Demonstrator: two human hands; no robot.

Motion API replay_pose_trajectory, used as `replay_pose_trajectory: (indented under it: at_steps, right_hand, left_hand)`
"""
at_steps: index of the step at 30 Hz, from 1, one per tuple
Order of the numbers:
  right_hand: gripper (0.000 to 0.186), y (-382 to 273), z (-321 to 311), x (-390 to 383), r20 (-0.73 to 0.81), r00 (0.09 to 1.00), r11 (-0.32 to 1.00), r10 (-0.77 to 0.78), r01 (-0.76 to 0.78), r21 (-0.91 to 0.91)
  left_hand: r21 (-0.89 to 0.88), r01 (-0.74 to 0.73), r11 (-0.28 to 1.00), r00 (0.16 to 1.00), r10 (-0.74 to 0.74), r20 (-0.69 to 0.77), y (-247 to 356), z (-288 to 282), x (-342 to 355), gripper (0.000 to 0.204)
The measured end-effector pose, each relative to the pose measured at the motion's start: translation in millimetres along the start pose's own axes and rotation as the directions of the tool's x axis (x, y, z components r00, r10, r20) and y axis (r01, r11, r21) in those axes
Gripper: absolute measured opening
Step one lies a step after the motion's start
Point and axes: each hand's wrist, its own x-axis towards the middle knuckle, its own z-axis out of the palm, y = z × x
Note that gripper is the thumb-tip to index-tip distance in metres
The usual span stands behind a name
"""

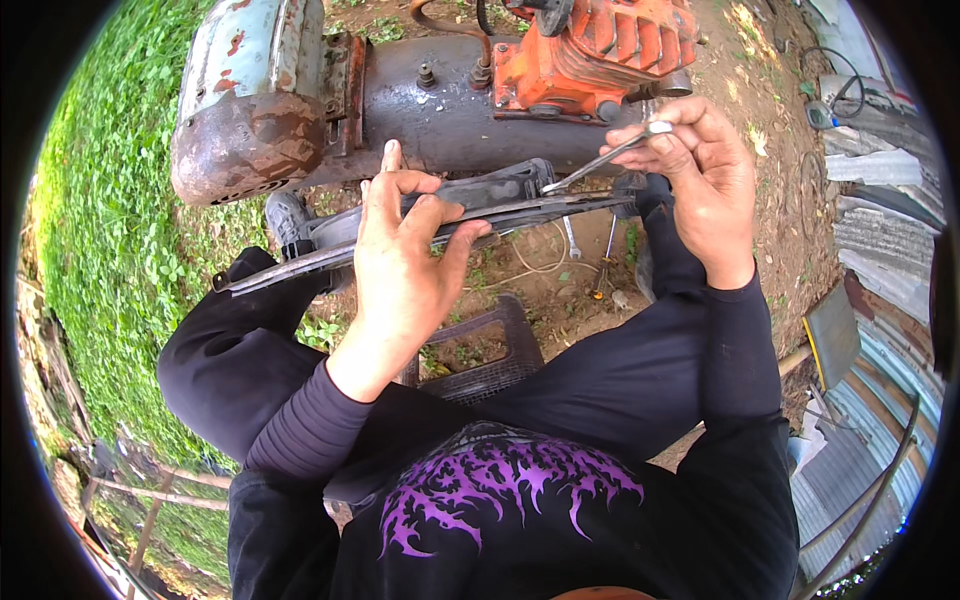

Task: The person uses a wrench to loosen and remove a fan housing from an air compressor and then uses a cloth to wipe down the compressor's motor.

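Observation:
My left hand (405, 250) grips a long dark strip-shaped part (550, 208) that lies tilted across my knees, with a wider black piece (480, 188) behind it. Some of its fingers curl over the part. My right hand (705, 190) pinches a slim metal tool (610, 156), its lower tip at the black piece. Just beyond my hands is a compressor with a dark tank (410, 90), a rusty grey motor (250, 120) and an orange pump head (570, 70). A wrench (570, 237) and a screwdriver (605, 260) are beneath the held part.
A dark plastic stool (522, 345) sits between my legs on dirt ground (590, 320), with a thin cord (530, 268) beyond it. Green grass (110, 220) borders the left. Corrugated metal sheets (875, 230), boards and another cable (850, 75) lie along the right.

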Motion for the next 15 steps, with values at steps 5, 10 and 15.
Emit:
replay_pose_trajectory:
  at_steps: [5,10,15]
  right_hand:
    - [0.008,-5.6,37.4,15.8,0.065,0.992,0.975,-0.106,0.117,-0.187]
    - [0.007,-11.8,77.8,23.9,0.266,0.922,0.78,-0.282,0.381,-0.496]
    - [0.01,5.6,113.3,17.8,0.45,0.851,0.603,-0.27,0.514,-0.61]
  left_hand:
    - [0.025,-0.013,1.0,1.0,0.013,0.003,3.1,-2.9,2.5,0.024]
    - [0.032,0.007,0.999,1.0,-0.008,0.011,4.8,-4.4,0.7,0.026]
    - [-0.004,0.047,0.999,0.993,-0.048,-0.112,-0.7,1.1,-3.5,0.052]
